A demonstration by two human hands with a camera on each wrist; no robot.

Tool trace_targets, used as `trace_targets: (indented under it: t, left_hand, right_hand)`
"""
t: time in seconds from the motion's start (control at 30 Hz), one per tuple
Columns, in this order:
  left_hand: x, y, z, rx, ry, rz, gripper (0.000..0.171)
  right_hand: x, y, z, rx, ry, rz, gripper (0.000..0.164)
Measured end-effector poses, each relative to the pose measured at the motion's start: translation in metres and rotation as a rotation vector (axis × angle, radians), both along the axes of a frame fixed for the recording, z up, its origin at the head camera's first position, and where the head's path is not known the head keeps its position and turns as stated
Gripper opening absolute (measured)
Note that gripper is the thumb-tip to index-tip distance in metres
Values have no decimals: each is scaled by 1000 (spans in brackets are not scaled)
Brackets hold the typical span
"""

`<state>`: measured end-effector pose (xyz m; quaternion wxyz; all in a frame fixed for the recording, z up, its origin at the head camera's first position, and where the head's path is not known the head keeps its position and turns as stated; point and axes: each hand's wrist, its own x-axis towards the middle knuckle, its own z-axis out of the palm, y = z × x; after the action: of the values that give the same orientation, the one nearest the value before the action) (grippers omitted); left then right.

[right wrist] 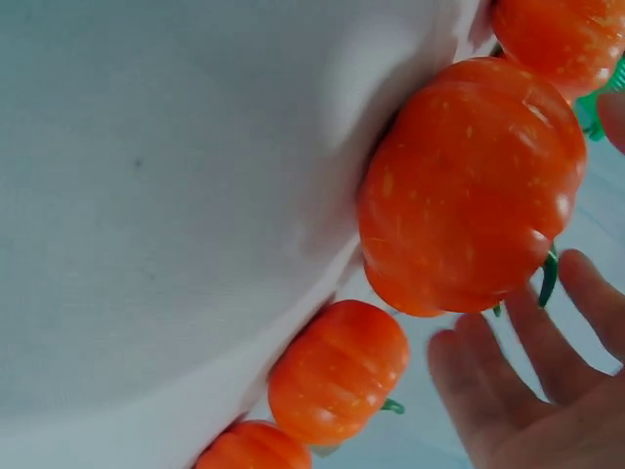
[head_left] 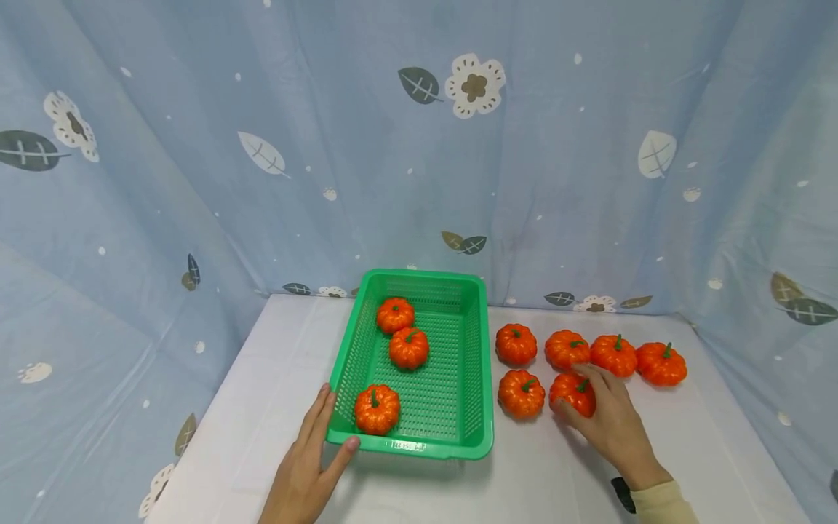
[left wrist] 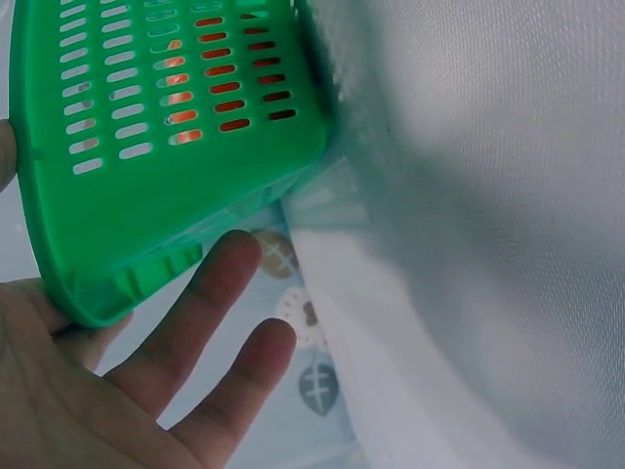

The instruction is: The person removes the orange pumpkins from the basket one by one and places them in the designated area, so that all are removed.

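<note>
your left hand (head_left: 304, 469): bare | your right hand (head_left: 612, 426): bare | your right sleeve (head_left: 664, 503): pale yellow, wrist-length | small black piece (head_left: 623, 495) at its left edge

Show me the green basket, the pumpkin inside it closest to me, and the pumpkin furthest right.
Green basket (head_left: 433, 397): head view, on a bare part of its floor.
Closest pumpkin inside (head_left: 377, 413): head view, middle of its orange body.
Furthest right pumpkin (head_left: 661, 367): head view, middle of its orange body.

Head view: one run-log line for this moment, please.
left hand: touching green basket near-left corner | right hand: fingers spread at nearer-row right pumpkin, contact unclear | basket: three pumpkins | table: five others
</note>
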<state>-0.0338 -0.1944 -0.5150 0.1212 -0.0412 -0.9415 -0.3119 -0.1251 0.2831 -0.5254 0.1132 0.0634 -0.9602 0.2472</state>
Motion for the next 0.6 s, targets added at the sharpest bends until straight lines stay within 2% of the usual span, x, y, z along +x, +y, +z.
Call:
trace_targets:
  t: [0.1,0.2,0.4,0.6]
  left_hand:
    - [0,0,1,3,7,-1,80]
    - [-1,1,1,1,15,2,80]
    - [-1,1,0,6,10,3,80]
    - [-1,2,0,10,-1,-3,79]
  right_hand:
    - [-1,-1,4,-38,127,22,68]
    - [-1,-4,11,-74,197,34,64]
    - [0,-18,24,-145,201,69,57]
    - [0,-34,32,-146,210,100,57]
